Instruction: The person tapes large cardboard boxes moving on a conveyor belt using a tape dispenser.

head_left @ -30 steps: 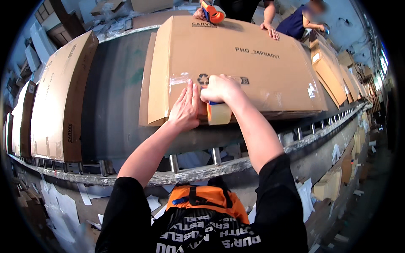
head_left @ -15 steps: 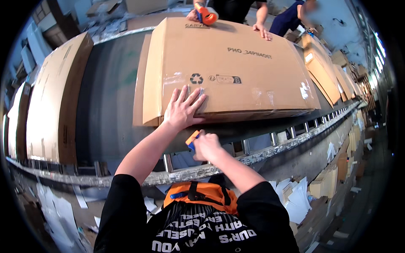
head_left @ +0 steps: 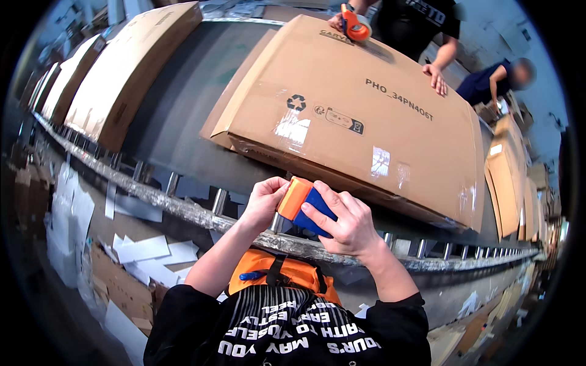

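Note:
In my right hand point(head_left: 348, 222) is an orange and blue tape dispenser point(head_left: 295, 198), gripped by its blue part in front of my waist. My left hand point(head_left: 266, 200) is closed in a pinch at the dispenser's orange end; what its fingertips hold is too small to make out. Just beyond both hands, a large flat cardboard box point(head_left: 390, 146) lies on the dark conveyor belt point(head_left: 177, 91), with shiny strips of clear tape across its near edge.
Across the box, a co-worker's hand point(head_left: 436, 79) rests on its top, and their other hand holds an orange tape dispenser point(head_left: 355, 27). More cartons stand on the belt at left point(head_left: 131, 73) and right point(head_left: 506, 174). A worn metal rail point(head_left: 195, 210) runs before me; paper sheets point(head_left: 146, 253) lie below.
My left hand has left the box top and come back to the dispenser. My right hand has turned the dispenser and brought it up to the left. The view has swung, tilting the box.

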Demonstrator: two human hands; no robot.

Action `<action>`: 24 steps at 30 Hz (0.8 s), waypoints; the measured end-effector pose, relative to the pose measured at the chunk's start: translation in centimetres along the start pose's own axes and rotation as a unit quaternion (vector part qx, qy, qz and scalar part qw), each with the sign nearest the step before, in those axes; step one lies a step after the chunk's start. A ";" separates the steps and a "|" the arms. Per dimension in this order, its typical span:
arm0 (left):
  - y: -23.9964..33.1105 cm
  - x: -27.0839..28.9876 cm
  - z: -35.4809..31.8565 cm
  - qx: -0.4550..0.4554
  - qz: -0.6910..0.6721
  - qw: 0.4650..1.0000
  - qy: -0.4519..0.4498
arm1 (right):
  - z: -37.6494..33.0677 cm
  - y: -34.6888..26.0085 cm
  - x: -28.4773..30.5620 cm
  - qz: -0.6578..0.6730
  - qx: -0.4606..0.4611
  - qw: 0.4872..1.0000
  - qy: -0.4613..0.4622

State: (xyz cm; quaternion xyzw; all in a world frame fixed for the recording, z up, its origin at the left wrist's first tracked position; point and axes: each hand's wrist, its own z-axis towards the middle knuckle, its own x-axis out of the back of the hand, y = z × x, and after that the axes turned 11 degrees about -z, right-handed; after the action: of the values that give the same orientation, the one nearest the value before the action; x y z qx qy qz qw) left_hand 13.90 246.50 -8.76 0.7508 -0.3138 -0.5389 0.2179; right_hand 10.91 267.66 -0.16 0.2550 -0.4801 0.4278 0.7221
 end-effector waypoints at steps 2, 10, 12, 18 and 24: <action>0.8 -1.9 -0.5 -0.061 0.092 0.986 0.124 | -0.1 0.3 0.2 0.018 0.006 1.000 -0.020; 5.6 6.9 4.9 -0.431 0.405 0.715 0.373 | -0.4 5.4 4.3 -0.142 0.003 0.982 -0.121; 5.0 6.9 6.8 -0.480 0.454 0.651 0.374 | 0.3 5.0 3.4 -0.159 -0.004 0.978 -0.135; 4.4 7.9 8.7 -0.494 0.480 0.625 0.368 | 2.1 4.0 1.2 -0.212 -0.047 0.946 -0.239; 3.4 7.8 10.8 -0.427 0.383 0.615 0.540 | 2.9 3.9 1.2 -0.200 -0.041 0.942 -0.268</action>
State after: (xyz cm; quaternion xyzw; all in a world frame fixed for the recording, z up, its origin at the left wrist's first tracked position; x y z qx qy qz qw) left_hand 4.58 238.67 -15.26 0.5396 -0.1329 0.0236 0.8310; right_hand 6.35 267.83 1.94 0.4207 -0.6125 0.1705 0.6471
